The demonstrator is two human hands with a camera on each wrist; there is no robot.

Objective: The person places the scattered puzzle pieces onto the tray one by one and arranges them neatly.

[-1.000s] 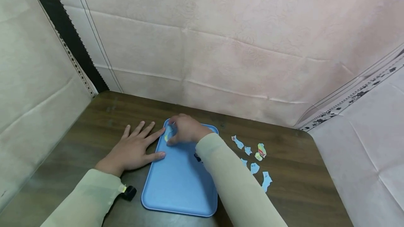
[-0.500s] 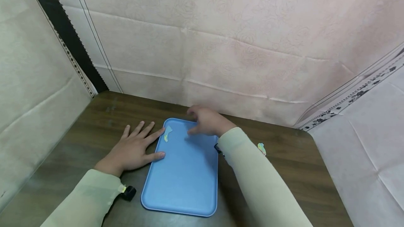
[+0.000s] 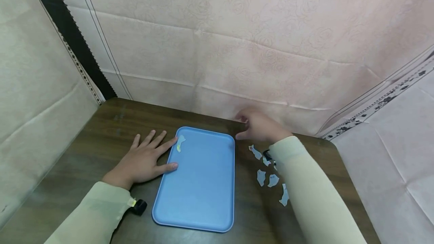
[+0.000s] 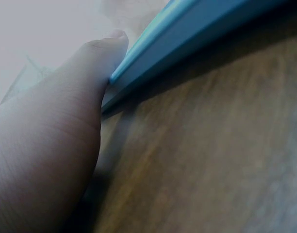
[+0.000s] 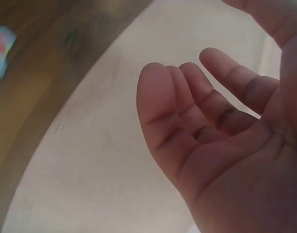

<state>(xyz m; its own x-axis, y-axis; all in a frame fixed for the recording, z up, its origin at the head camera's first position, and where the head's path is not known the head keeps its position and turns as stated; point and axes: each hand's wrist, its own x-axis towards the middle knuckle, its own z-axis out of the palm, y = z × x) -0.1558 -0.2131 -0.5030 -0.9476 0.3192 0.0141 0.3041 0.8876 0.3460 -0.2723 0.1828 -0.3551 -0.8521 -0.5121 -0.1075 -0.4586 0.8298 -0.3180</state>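
1. Pale rose-patterned cloth (image 3: 220,48) hangs behind a brown wood-grain table (image 3: 84,176).
2. On it lies a blue rectangular rimmed tray (image 3: 196,191), a thin blue-and-yellow irregular cutout (image 3: 180,143) near its far left corner.
3. Left hand (image 3: 142,161): fingers spread wide, index and thumb touching the tray's left rim.
4. Right hand (image 3: 259,126): empty, fingers loosely bent, near small light-blue jagged cutouts (image 3: 273,180) right of the tray.

The tray (image 3: 196,191) looks smooth plastic, the tabletop (image 3: 251,214) wood-grained, the scraps (image 3: 273,180) papery.
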